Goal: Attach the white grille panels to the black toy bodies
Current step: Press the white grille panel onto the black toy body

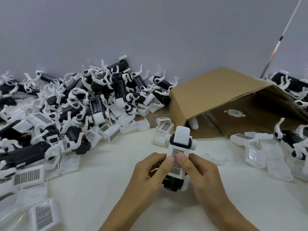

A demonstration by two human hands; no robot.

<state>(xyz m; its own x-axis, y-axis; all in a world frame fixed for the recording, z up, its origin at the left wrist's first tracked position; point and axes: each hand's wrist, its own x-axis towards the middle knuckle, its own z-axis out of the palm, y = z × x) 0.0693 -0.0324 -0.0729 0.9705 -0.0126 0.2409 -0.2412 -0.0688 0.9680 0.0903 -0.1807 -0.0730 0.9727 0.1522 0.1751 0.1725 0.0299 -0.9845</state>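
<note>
Pressing grille panel (pixel 177 161) onto toy body (pixel 173 184), thumbs on top.

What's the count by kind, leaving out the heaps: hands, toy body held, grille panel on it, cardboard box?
Hands: 2, left hand and right hand
Toy body: 1
Grille panel: 1
Cardboard box: 1
Total: 5

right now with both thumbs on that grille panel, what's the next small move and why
Probably press both thumbs down to seat the white grille panel onto the black toy body. The left hand and right hand already hold the toy between them, thumbs resting on the grille, and the panel looks lined up along the body. Whether it has already clicked in cannot be told.
</note>
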